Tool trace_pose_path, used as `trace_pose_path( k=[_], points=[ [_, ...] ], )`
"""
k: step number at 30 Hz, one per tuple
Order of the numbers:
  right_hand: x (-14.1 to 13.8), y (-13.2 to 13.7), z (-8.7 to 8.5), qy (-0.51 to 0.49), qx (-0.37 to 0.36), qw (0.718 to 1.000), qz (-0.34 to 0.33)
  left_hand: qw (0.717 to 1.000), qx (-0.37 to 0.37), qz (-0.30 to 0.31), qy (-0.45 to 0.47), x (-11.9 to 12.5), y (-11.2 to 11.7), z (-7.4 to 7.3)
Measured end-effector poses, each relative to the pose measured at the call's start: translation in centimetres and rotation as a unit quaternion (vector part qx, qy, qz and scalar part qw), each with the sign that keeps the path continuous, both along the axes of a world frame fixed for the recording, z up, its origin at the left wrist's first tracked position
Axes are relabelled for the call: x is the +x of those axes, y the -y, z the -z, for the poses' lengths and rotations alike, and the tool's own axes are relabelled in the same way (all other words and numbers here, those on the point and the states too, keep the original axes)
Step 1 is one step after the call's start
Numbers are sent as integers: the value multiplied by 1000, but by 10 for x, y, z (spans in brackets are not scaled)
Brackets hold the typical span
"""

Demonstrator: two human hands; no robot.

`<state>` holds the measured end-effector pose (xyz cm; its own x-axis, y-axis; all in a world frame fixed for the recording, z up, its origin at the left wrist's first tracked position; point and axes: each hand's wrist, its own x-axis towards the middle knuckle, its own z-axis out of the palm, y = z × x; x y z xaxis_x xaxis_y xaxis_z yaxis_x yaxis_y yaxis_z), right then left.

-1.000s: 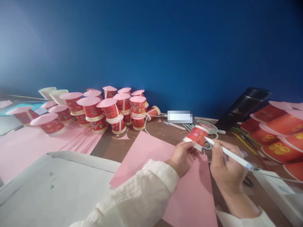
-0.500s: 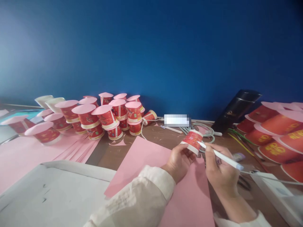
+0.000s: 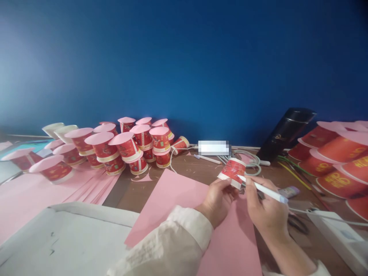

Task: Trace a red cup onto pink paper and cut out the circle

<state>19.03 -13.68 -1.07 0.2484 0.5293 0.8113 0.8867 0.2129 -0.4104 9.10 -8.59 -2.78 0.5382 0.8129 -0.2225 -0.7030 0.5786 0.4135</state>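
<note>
The left hand (image 3: 219, 201) pinches a tipped red paper cup (image 3: 234, 168) in its fingers, near the far edge of a pink paper sheet (image 3: 169, 205) on the brown bench (image 3: 195, 168). The right hand (image 3: 268, 216) pinches a white pen (image 3: 269, 192) in its fingers, tip by the cup's side.

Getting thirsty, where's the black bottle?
In the head view, the black bottle is at right, by the blue wall, beyond your right hand, just left of the right-hand cup stack.
</note>
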Motion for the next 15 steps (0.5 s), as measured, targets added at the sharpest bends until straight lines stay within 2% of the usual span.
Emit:
trace_pose_path(
  k=[4, 10, 15],
  points=[
    [1, -1, 1, 2, -8, 999, -31, 1000, -1, -15, -2, 0, 1, 0],
    [-3, 1, -2, 0, 2, 1000, -24, 1000, 13, -13, -5, -2, 2, 1],
    [-5, 5, -6, -35, 18, 999, -21, 1000, -12, -21, 15, -2, 0, 4]
  ],
)
